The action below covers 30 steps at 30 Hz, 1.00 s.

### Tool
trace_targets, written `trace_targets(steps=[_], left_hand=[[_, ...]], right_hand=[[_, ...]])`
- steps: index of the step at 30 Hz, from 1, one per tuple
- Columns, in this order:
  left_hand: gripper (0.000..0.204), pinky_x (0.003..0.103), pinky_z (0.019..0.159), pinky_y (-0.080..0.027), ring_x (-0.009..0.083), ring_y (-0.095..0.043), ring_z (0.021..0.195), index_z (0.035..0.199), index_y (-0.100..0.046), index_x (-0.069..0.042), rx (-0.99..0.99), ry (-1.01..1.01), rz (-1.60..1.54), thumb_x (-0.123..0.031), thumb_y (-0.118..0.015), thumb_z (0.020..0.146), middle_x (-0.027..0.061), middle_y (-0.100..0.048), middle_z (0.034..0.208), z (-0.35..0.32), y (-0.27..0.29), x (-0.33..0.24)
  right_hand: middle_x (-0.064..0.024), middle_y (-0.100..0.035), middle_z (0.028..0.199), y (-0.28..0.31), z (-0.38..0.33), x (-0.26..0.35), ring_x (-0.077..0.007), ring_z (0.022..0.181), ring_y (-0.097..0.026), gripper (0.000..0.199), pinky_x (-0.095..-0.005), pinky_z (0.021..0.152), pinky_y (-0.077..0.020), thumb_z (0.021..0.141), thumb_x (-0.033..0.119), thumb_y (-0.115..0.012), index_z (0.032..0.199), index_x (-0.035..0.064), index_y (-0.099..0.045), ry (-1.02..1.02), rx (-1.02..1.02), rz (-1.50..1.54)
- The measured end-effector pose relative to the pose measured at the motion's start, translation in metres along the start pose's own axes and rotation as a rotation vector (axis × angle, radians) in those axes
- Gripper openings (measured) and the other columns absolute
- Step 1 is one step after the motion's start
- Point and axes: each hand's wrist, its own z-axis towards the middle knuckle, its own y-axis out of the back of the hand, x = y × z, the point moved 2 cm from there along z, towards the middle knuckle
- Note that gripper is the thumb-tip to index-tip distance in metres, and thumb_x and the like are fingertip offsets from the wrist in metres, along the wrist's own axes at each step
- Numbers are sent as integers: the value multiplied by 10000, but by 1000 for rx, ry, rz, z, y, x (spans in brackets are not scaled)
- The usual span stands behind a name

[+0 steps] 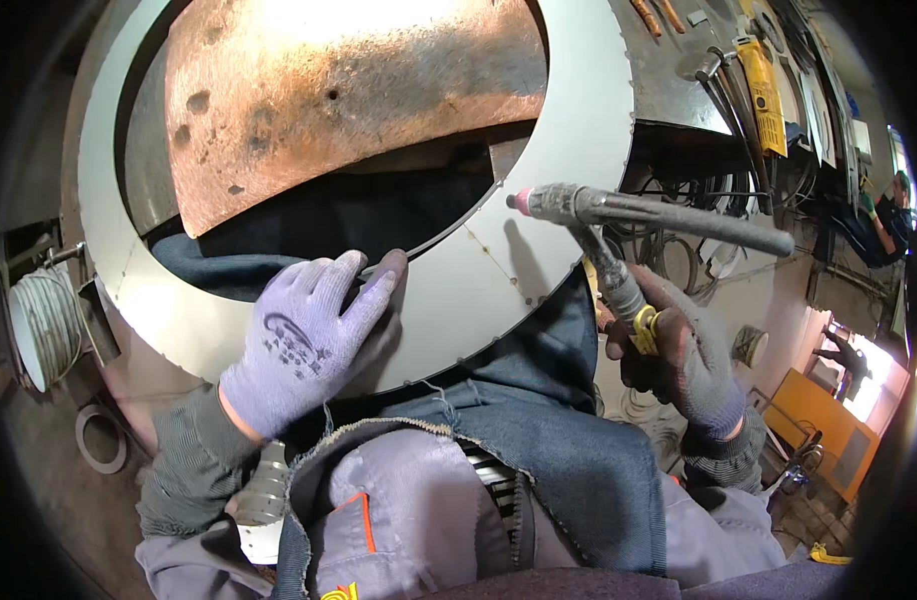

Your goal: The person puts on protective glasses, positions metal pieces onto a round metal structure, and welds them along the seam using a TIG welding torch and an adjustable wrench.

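Observation:
My left hand (313, 335), in a pale lilac work glove, is closed over the inner edge of a large flat metal ring (538, 215), with its fingertips curled at the opening. My right hand (683, 350), in a worn grey glove, grips a TIG welding torch (618, 215) by its handle, beside a yellow part. The torch's pink nozzle points left, over the ring's right side near a seam line with small marks. Inside the ring's opening lies a copper plate (348, 100), stained and pitted. Dark blue cloth (378, 215) shows below it.
Hammers (723, 90) and a yellow packet (761, 95) lie on the bench at upper right. Cables (668, 245) hang beneath. A white coil (46, 325) stands at left, above a small metal ring (100, 438) on the floor. Another person (888, 215) is far right.

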Motion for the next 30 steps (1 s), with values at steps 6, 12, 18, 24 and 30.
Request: trace_targets(steps=[6, 12, 18, 24, 30], left_hand=[[1062, 626, 1078, -276, 454, -387, 1271, 1426, -435, -17, -2, 88, 164, -745, -631, 679, 270, -385, 1427, -11, -5, -21], [1009, 549, 1002, -337, 388, -451, 1126, 1452, -414, -6, 9, 77, 40, -670, -656, 732, 241, -434, 1332, -14, -4, -15], [1031, 540, 987, -366, 415, -484, 1112, 1422, -436, 54, -26, -8, 48, -638, -697, 703, 263, -460, 1258, -15, -7, -14], [956, 549, 962, -369, 391, -474, 1116, 1405, -462, 14, -70, -6, -14, -590, -724, 712, 234, -473, 1244, -17, -7, -12], [1022, 529, 970, -397, 407, -509, 1132, 1417, -463, 37, -42, -6, 63, -485, -805, 607, 244, -491, 1268, -16, -11, -9]], right_hand=[[-155, -671, 1125, -13, 3, 7, -132, 851, -652, 532, -297, 819, -503, 1065, 348, -385, 1417, -39, -488, 13, -23, -23], [-131, -691, 1023, -15, 11, 15, -123, 825, -644, 450, -281, 761, -495, 1049, 222, -424, 1422, -21, -491, -30, 5, -47], [-113, -685, 845, -12, 13, 6, -94, 720, -562, 487, -266, 695, -471, 1052, 289, -422, 1421, -22, -489, 9, 1, -91], [-106, -680, 812, -14, 13, 14, -83, 667, -522, 509, -254, 670, -463, 1037, 316, -452, 1429, -6, -489, 17, -26, -103], [-61, -663, 776, -15, 16, 23, -61, 617, -547, 508, -238, 600, -462, 1010, 274, -446, 1453, 29, -487, -31, -18, -92]])
